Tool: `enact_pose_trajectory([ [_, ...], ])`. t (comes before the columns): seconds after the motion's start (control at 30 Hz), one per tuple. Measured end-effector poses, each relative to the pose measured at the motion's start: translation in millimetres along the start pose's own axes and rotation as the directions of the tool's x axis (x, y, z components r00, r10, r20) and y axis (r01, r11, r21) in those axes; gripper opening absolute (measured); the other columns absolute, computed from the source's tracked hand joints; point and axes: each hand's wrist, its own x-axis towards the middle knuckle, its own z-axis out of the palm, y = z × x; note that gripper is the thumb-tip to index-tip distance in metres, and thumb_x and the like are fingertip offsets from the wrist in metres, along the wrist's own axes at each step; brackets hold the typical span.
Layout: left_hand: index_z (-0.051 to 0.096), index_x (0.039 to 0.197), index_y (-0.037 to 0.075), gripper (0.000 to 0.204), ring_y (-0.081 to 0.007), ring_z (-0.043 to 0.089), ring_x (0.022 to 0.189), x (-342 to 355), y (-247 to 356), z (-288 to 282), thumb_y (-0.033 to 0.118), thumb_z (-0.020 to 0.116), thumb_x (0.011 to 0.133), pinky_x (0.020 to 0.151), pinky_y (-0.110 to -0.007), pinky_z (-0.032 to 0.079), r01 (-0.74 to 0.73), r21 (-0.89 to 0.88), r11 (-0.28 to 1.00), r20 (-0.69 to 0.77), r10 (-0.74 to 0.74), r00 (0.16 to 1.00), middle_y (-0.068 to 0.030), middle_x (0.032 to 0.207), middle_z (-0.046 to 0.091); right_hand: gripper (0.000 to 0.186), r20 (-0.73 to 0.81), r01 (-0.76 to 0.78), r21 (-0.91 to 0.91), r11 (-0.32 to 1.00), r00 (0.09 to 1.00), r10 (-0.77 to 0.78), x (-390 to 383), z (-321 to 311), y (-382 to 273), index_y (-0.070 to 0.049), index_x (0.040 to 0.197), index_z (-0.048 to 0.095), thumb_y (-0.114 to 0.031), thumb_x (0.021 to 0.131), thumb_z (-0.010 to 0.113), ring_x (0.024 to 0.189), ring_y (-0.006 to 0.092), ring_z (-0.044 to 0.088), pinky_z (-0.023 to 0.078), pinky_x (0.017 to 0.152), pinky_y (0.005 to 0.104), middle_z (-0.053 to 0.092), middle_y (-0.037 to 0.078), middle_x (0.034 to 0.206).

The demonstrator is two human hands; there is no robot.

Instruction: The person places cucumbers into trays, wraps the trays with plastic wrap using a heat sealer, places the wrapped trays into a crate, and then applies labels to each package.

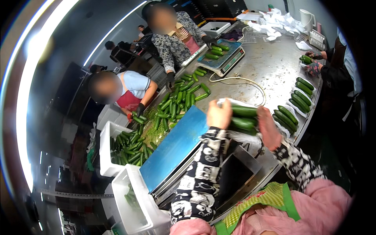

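Left hand (219, 114) grips one end of a short stack of dark green cucumbers (243, 118), fingers curled on it; right hand (268, 128) presses flat against the other end, fingers together. We hold the bundle between both palms, just above the white foam tray (235, 102) on the grey steel table (270, 70), approx. at the table's near edge, just beside the blue-topped flat scale (174, 149).

Done so far, we judge: several trays of packed cucumbers (293, 105) sit in a row along the right edge, w/ more by a co-worker's gloved hands (313, 62). Left to do: a big loose pile of green cucumbers (176, 102) on the table's left side, plus white plastic crates (117, 152) full of them below. So we reckon it's early-to-mid, most stock unpacked. Another scale w/ blue top (223, 55) carries a few cucumbers at the far end, where other people sort.
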Motion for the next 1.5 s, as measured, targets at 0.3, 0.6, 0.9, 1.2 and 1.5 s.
enact_pose_trajectory([
  [0.3,0.066,0.098,-0.014,0.068,-0.0459,0.064,0.100,23.2,-193.4,-155.4,0.052,0.057,0.081,0.090,-0.046,0.048,0.335,-0.165,0.928,-0.416,-0.373,0.829,-0.0360,0.098,0.065,0.066,0.369,0.188,-0.585,0.789,0.928,0.052,4.8,231.6,72.3,0.006,0.136,0.036,-0.049,0.100,0.043,0.117,0.0476,0.053,0.042,0.102,0.0458,0.054,0.033,0.125],
  [0.6,0.064,0.117,-0.006,0.082,-0.0448,0.050,0.120,-38.9,-257.8,-190.6,0.067,0.045,0.083,0.106,-0.047,0.036,0.757,-0.087,0.648,-0.488,-0.690,0.534,-0.0306,0.127,0.056,0.044,0.545,0.455,-0.810,0.369,0.817,0.188,-54.5,286.9,115.9,-0.010,0.110,0.062,-0.044,0.101,0.036,0.105,0.0418,0.058,0.045,0.095,0.0490,0.059,0.024,0.113],
  [0.9,0.052,0.136,0.004,0.070,-0.0455,0.043,0.125,-38.8,-290.1,-160.5,0.058,0.037,0.094,0.109,-0.051,0.030,0.462,-0.369,0.806,-0.363,-0.583,0.727,-0.0259,0.138,0.048,0.049,0.887,0.806,-0.460,0.373,0.399,0.231,44.5,265.9,170.9,-0.006,0.108,0.065,-0.048,0.099,0.041,0.103,0.0406,0.062,0.048,0.093,0.0443,0.068,0.018,0.105],
  [1.2,0.044,0.138,-0.006,0.053,-0.0282,0.044,0.127,-72.5,-325.1,-174.5,0.035,0.040,0.104,0.108,-0.036,0.033,0.069,-0.463,0.883,-0.402,-0.280,0.872,-0.0190,0.138,0.045,0.050,0.948,0.675,-0.317,0.667,0.248,0.199,8.9,296.3,91.1,-0.005,0.123,0.063,-0.043,0.091,0.061,0.108,0.0328,0.062,0.043,0.100,0.0391,0.065,0.018,0.120],
  [1.5,0.042,0.135,-0.006,0.047,-0.0289,0.046,0.123,-76.7,-281.7,-166.4,0.030,0.040,0.105,0.106,-0.036,0.035,0.092,-0.526,0.846,-0.370,-0.324,0.871,-0.0219,0.135,0.047,0.031,0.921,0.819,-0.334,0.466,0.179,0.345,-3.6,317.1,84.4,-0.014,0.112,0.070,-0.033,0.090,0.062,0.103,0.0298,0.056,0.039,0.095,0.0398,0.065,0.012,0.104],
])
